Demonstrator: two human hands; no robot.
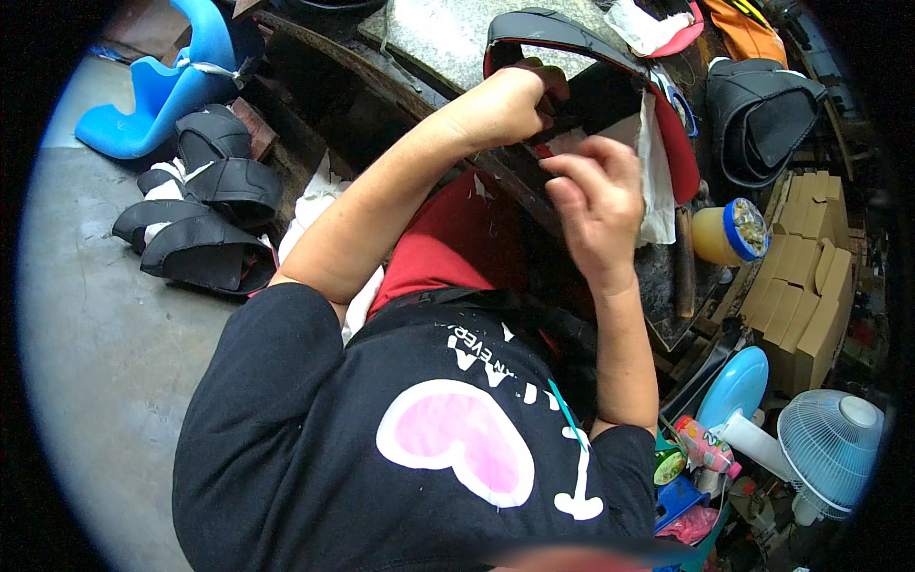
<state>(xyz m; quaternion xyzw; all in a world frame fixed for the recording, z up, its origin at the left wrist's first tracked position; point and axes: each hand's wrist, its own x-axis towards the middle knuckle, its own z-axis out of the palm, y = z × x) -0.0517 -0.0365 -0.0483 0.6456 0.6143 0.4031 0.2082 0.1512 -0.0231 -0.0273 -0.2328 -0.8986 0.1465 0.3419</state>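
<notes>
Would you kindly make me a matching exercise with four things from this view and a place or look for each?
1. Left hand
2. Jar
3. Electric fan
4. Cardboard boxes

A. Light-blue cage, lower right
B. Tan, piled together
C. Beneath the arching black strap
D. Yellowish, blue-rimmed lid

Pairs: 1-C, 2-D, 3-A, 4-B

Looking like a workshop: black band [572, 31] is being handled, similar black pieces [198, 246] are lying heaped beside bare grey floor [114, 353], yellowish jar [713, 236] is standing near stacked brown cartons [799, 286].
</notes>
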